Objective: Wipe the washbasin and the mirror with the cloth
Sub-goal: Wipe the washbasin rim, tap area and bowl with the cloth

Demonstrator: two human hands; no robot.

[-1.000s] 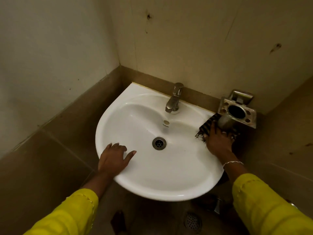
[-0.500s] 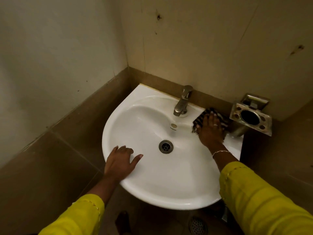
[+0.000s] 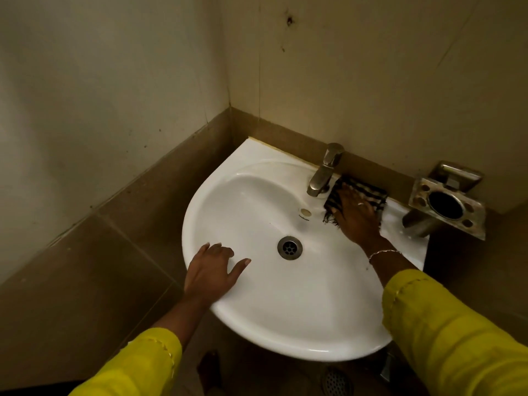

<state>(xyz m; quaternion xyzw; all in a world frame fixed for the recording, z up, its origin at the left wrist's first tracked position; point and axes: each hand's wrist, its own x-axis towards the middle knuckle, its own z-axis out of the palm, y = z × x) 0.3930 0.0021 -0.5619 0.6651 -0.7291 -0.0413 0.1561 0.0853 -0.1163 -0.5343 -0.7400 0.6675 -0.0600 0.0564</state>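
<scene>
Pressing soft, limp cloth [image 3: 368,194] flat beside tap [image 3: 325,172] with open right hand [image 3: 357,221]; bracing slick basin [image 3: 285,318] rim with open left hand [image 3: 211,271]. Likely bunches; wants spread palm.

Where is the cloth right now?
Head view: the cloth lies on the back rim of the washbasin, right side, pressed flat under the right hand, between the tap and the wall-mounted metal holder.

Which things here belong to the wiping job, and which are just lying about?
Part of the job:
- washbasin
- striped cloth, pressed flat beside the tap by the right hand
- left hand, resting on the washbasin's rim
- mirror: not in view

Just there:
- tap
- basin drain
- metal holder on the wall
- floor drain
</scene>
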